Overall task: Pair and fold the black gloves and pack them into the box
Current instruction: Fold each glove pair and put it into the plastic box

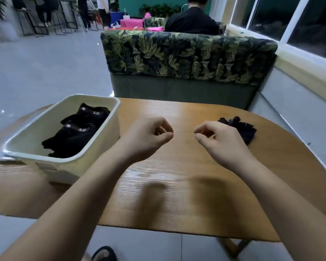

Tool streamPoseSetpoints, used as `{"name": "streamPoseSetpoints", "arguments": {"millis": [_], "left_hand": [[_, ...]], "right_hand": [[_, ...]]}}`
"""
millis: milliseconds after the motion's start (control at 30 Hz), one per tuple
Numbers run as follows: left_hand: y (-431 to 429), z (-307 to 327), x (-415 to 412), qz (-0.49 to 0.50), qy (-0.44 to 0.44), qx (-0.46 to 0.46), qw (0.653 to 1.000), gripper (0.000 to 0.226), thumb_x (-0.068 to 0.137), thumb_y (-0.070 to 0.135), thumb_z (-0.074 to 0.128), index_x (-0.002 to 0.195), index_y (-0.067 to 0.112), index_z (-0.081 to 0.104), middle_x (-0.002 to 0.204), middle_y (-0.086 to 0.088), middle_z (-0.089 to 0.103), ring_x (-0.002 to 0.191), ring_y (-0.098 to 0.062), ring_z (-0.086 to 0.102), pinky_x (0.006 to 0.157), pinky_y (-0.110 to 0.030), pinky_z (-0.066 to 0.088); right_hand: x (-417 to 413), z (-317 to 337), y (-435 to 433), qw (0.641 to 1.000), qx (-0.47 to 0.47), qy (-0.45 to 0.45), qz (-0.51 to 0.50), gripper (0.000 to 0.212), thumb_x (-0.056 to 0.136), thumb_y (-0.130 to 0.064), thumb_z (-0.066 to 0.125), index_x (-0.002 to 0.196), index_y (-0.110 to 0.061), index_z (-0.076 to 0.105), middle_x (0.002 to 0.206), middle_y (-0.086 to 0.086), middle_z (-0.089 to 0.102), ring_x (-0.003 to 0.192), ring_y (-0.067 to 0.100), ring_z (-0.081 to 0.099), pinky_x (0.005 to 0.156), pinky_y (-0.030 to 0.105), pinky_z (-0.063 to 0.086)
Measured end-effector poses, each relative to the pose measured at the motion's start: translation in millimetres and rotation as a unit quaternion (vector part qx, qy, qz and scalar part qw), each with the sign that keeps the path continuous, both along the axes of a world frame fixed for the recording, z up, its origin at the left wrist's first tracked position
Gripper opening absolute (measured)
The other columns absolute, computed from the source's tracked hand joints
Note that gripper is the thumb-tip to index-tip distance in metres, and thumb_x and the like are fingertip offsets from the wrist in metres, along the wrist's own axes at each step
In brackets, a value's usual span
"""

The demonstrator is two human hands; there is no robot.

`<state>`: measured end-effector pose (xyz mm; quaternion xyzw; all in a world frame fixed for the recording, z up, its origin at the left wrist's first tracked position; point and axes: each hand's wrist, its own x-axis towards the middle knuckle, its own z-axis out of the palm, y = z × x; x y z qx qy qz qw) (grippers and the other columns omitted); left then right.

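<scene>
Wooden table [177, 166] — left hand [149, 138], right hand [221, 143] both curled, empty; gloves [77, 132] in box [36, 129].

Dim, tabletop [164, 108] glare, warped edges, perhaps soft

café-like lounge: leaf-print booth seat [186, 53], bar stools [32, 21], wooden table [196, 176].
</scene>
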<state>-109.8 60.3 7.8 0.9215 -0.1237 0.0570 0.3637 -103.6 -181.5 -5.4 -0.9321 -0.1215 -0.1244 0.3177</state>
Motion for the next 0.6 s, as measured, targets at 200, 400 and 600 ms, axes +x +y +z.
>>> {"name": "streamPoseSetpoints", "arguments": {"millis": [200, 400, 600], "left_hand": [[-46, -40, 1, -0.010, 0.045, -0.014, 0.999, 0.009, 0.100, 0.033, 0.071, 0.105, 0.027, 0.076, 0.096, 0.013, 0.074, 0.092, 0.002, 0.066, 0.078, -0.016, 0.051], [-63, -77, 3, -0.011, 0.065, -0.009, 0.998, 0.004, 0.096, 0.031, 0.074, 0.099, 0.029, 0.076, 0.086, 0.014, 0.073, 0.083, 0.006, 0.065, 0.067, -0.007, 0.043], [-71, -104, -2, -0.015, 0.085, -0.013, 0.996, 0.007, 0.095, 0.034, 0.074, 0.101, 0.031, 0.075, 0.087, 0.015, 0.075, 0.083, 0.007, 0.066, 0.073, -0.014, 0.047]], "right_hand": [[5, -32, -56, 0.998, -0.007, 0.041, -0.053, 0.022, 0.101, -0.026, 0.068, 0.121, -0.022, 0.075, 0.120, -0.005, 0.071, 0.116, 0.014, 0.063, 0.102, 0.034, 0.053], [29, -66, -92, 0.988, -0.060, 0.058, -0.129, 0.045, 0.098, -0.026, 0.069, 0.142, -0.023, 0.061, 0.141, 0.002, 0.062, 0.133, 0.026, 0.053, 0.114, 0.044, 0.043], [48, -92, -103, 0.979, -0.098, 0.084, -0.156, 0.064, 0.099, -0.031, 0.066, 0.157, -0.022, 0.044, 0.162, 0.001, 0.044, 0.152, 0.025, 0.034, 0.122, 0.046, 0.028]]}}
